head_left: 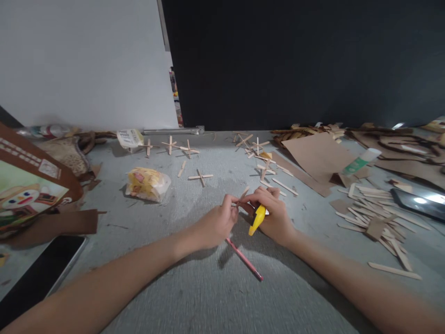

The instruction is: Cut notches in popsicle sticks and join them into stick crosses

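My left hand (216,224) and my right hand (273,214) meet at the middle of the grey floor, fingers pinched together on a small wooden stick (244,192) that pokes up between them. The right hand also grips a yellow glue bottle (257,219), its tip pointing down and left. A pink pencil (245,260) lies on the floor just below the hands. Several finished stick crosses (200,176) lie beyond the hands.
A loose pile of wooden sticks (377,222) and brown cardboard sheets (314,155) lie to the right, with a green-and-white glue tube (359,162) and a phone (419,202). A yellow snack packet (148,183) lies left. A picture box (29,183) and another phone (41,273) sit far left.
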{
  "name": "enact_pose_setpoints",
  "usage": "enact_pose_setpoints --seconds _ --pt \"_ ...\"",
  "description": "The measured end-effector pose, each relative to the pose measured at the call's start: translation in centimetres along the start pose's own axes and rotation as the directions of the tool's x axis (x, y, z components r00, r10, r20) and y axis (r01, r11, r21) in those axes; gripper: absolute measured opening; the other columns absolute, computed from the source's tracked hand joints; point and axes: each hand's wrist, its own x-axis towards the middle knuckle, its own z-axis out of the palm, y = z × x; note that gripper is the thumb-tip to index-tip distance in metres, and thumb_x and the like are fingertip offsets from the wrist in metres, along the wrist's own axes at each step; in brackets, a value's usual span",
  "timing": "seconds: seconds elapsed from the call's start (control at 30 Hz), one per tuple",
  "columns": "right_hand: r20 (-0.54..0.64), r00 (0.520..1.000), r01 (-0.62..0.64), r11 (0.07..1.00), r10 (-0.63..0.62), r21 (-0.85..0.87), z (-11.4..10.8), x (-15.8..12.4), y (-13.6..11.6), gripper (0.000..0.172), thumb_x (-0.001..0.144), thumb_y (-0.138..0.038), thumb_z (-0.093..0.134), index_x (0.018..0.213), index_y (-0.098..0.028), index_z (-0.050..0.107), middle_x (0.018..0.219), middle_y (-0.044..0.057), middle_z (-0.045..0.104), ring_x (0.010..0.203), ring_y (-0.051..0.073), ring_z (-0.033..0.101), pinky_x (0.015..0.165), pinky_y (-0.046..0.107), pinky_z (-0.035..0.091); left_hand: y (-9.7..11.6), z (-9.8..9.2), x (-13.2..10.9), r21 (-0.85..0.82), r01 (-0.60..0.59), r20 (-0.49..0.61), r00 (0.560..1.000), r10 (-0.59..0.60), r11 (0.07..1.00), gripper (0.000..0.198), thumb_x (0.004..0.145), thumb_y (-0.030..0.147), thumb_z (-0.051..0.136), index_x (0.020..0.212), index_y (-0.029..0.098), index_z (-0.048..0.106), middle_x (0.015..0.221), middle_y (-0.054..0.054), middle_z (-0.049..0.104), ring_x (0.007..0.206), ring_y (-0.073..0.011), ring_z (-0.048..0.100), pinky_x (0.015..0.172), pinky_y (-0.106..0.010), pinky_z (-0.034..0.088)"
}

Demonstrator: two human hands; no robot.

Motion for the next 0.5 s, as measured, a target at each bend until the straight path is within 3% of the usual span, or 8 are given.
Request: enact_pose_setpoints --seconds 0.17,0.37,0.5 --pt "0.045 0.999 0.004 1.000 -0.003 -0.017 0.14 -0.14 0.10 0.007 0.103 -0.021 0.063 0.100 -0.026 0.066 0.075 -0.003 0.067 0.069 0.018 0.062 0.078 0.038 0.034 0.40 0.04 -0.11 0.012 0.033 -0.035 0.999 -0.033 0.999 0.021 0.104 0.042 0.054 0.112 0.024 0.055 0.075 -0.002 0.062 0.069 -0.0236 0.061 0.066 -0.032 0.040" --pt "0.140 0.990 -0.019 0.999 0.025 -0.047 0.18 -0.46 -0.06 0.021 0.093 -0.006 0.057 0.102 -0.025 0.059 0.084 -0.002 0.069 0.078 0.019 0.064 0.079 0.036 0.032 0.13 0.21 -0.05 0.000 0.043 -0.038 0.998 -0.043 0.999 0.017 0.102 0.040 0.057 0.108 0.024 0.052 0.078 -0.003 0.064 0.069 -0.0229 0.061 0.065 -0.031 0.040" --pt "0.139 0.990 -0.025 0.999 0.031 -0.048 0.24 -0.47 -0.07 0.024 0.089 -0.003 0.056 0.099 -0.025 0.056 0.085 -0.002 0.069 0.079 0.020 0.064 0.080 0.036 0.032 -0.04 0.25 0.08 -0.016 0.036 -0.032 0.999 -0.037 0.999 0.017 0.104 0.038 0.054 0.113 0.024 0.050 0.077 -0.001 0.062 0.069 -0.0213 0.059 0.065 -0.031 0.041"
